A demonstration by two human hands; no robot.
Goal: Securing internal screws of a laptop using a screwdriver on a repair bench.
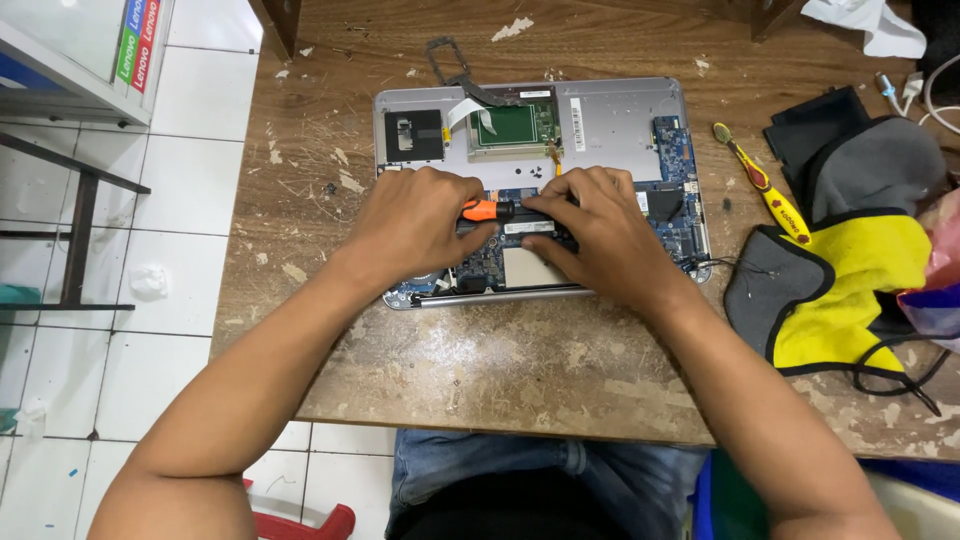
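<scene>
View from above of a worn, scratched brown wooden surface (500, 360) with a silver laptop base (610, 115) lying opened, its blue circuit boards and metal plates exposed. The laptop sits in the far middle of the surface, its near edge well back from the surface's near edge, leaving a wide band of bare wood between it and the person.

The left hand (415, 220) is curled closed around an orange-handled screwdriver (480, 210), whose black shaft points right across the laptop's middle. The right hand (600, 235) rests just beside it, fingers bent and pressed down on a black part inside the laptop; the screwdriver's tip is hidden under these fingers. The two hands almost touch.

To the right of the laptop, apart from it, a yellow-handled toothbrush-like brush (765, 185) lies slanted. Further right, a grey and yellow cloth with black trim (850, 270) fills the right side up to the surface's edge, with a black cable (900, 380) looping near it. A thin dark metal bracket (450, 60) lies just beyond the laptop's far edge.

The surface's left edge drops off to a white tiled floor (190, 190), with bare wood between that edge and the laptop.
</scene>
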